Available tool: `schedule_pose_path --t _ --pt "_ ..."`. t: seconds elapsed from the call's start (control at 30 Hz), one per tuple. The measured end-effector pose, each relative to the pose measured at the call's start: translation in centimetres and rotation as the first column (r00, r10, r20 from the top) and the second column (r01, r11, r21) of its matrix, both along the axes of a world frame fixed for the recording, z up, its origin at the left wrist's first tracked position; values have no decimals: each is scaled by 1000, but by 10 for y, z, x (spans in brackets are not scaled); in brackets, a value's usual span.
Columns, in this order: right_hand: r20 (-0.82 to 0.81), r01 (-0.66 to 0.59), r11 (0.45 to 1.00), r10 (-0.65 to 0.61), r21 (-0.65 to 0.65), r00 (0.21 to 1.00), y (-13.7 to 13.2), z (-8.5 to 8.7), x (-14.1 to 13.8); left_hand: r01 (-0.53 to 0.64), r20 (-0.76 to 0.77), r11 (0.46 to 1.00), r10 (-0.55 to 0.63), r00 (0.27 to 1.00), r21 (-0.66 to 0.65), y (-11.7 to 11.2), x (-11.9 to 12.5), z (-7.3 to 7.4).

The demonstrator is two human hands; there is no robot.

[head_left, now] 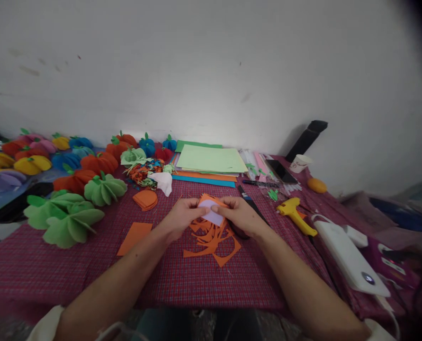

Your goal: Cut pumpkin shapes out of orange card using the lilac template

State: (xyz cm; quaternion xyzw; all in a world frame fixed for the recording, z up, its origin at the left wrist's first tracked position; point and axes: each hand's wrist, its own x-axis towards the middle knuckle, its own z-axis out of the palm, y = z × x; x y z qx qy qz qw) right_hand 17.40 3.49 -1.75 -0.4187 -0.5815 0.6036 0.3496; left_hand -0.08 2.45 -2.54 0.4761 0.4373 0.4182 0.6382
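Observation:
My left hand (183,215) and my right hand (242,215) pinch a small lilac paper piece (213,217) between thumbs and fingers. Orange paper (206,196) shows just behind its upper edge; whether it is held together with the lilac piece is hard to tell. Curled orange paper offcuts (211,247) lie on the table below my hands. To the left are a stack of rounded orange paper pieces (146,200) and an orange paper rectangle (134,237). A dark tool (248,196) lies partly hidden behind my right hand.
Paper pumpkins (100,162) in several colours crowd the left side. Paper sheets (212,158) are stacked at the back, beside a scrap pile (145,173). On the right are a yellow glue gun (296,215), phone (281,170), paper cup (300,163) and white power bank (353,255).

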Motion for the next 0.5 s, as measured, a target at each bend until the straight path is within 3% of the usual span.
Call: schedule_pose_path --t 0.13,0.37,0.5 --pt "-92 79 997 -80 -14 993 0 6 -3 -117 223 992 125 967 -48 2 1 -1" --pt "-94 -88 995 83 -43 992 -4 3 -3 -263 298 962 271 915 -67 6 0 -1" --pt "-76 -50 997 46 -53 996 -3 1 -4 -279 302 959 278 912 -42 4 1 -1"
